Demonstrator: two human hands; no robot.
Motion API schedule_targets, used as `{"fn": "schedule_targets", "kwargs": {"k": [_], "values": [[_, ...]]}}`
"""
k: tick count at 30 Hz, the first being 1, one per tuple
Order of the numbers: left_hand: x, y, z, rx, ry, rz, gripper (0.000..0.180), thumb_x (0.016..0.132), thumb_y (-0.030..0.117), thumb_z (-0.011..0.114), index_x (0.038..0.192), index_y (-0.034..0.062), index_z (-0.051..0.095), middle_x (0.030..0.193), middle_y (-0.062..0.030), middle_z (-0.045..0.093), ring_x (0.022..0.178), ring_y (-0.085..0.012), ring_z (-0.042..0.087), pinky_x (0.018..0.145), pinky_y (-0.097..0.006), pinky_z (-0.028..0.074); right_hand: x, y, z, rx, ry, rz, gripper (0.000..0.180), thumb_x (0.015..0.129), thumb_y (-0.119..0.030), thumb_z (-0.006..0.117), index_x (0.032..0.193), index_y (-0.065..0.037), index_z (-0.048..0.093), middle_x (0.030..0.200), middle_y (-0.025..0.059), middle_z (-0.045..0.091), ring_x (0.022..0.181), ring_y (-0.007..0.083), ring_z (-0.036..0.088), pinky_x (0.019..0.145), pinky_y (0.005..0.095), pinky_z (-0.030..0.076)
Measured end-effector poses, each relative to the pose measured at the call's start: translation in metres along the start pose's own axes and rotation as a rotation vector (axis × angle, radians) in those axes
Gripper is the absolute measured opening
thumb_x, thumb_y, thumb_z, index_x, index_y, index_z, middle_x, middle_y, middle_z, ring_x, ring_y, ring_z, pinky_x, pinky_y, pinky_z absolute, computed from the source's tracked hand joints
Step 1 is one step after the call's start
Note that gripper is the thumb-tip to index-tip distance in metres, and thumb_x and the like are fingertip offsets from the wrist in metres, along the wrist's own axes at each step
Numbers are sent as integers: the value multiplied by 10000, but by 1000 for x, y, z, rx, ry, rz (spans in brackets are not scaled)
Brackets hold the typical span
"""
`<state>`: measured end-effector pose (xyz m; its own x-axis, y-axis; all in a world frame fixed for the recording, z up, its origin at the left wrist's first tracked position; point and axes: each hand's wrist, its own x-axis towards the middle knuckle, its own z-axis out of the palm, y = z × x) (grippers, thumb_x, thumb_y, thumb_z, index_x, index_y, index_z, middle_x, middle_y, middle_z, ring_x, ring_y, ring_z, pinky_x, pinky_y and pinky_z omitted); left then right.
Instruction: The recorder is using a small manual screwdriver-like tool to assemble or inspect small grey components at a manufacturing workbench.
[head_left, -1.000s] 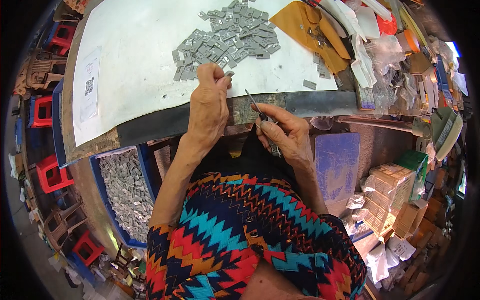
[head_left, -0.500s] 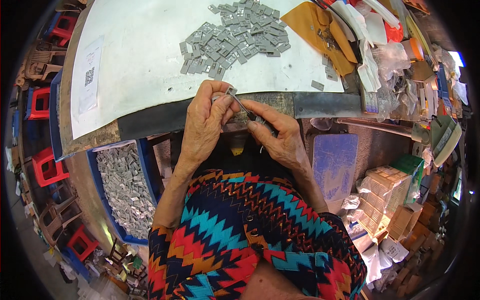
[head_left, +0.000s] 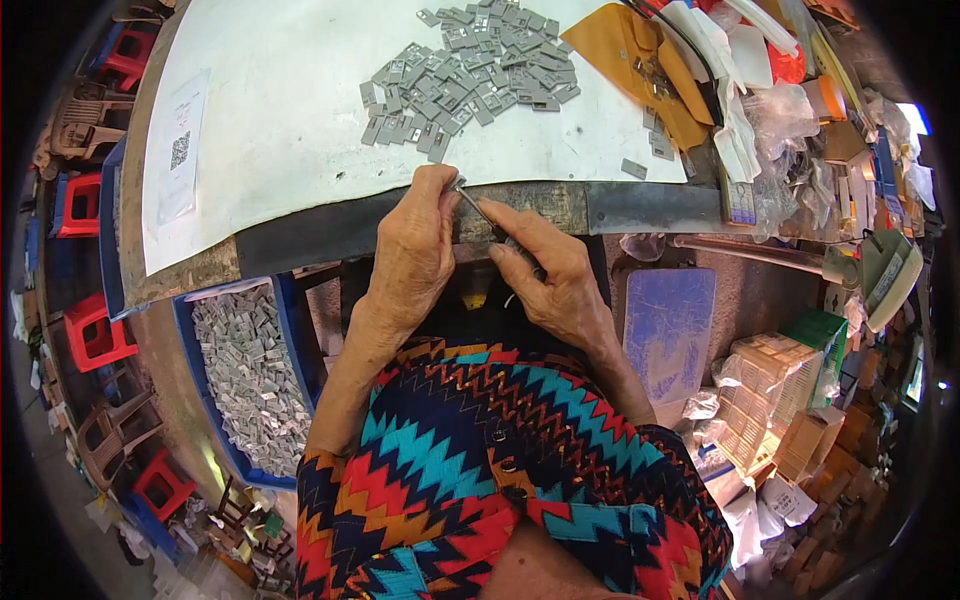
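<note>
My left hand (head_left: 412, 245) pinches a small grey plate (head_left: 458, 183) just off the table's near edge; its fingers cover most of the piece. In my right hand (head_left: 555, 272) is a slim hand tool with a thin metal shaft (head_left: 472, 203) and a dark handle (head_left: 528, 260). The shaft's tip meets the plate at my left fingertips; whether it is a screwdriver or a file I cannot tell. Beyond my hands, a heap of similar grey plates (head_left: 470, 80) lies on the white sheet (head_left: 290, 120) covering the table.
Left of my lap stands a blue bin (head_left: 188, 345) full of small grey pieces. A brown envelope (head_left: 600, 50) with small parts lies at the table's right, beside plastic bags (head_left: 785, 120). Red stools (head_left: 95, 330) stand far left, a cream crate (head_left: 765, 400) at lower right.
My left hand has turned, and its fingers now hide more of the plate. The tool in my right hand has shifted slightly left and down. The heap is unchanged.
</note>
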<state>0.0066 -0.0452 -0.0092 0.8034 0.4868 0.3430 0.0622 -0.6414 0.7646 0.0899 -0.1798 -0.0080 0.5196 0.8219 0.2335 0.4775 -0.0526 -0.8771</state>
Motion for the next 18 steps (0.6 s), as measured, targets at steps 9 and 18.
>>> {"fn": "schedule_targets", "kwargs": {"k": [9, 18], "values": [[-3, -6, -2, 218, -41, 149, 314, 686, -126, 512, 982, -30, 467, 775, -170, 506, 708, -339, 544, 619, -396, 447, -8, -9, 13, -552, 92, -166, 412, 766, -64, 608, 1163, -11, 514, 740, 87, 454, 569, 223, 516, 504, 314, 438], [-5, -5, -1, 112, 52, 161, 221, 793, -69, 528, 998, 7, 497, 744, -190, 557, 680, -357, 586, 573, -351, 455, -8, -11, 17, -379, 139, -187, 410, 738, -8, 619, 1137, 26, 529, 687, 95, 463, 541, 214, 515, 477, 302, 435]]}}
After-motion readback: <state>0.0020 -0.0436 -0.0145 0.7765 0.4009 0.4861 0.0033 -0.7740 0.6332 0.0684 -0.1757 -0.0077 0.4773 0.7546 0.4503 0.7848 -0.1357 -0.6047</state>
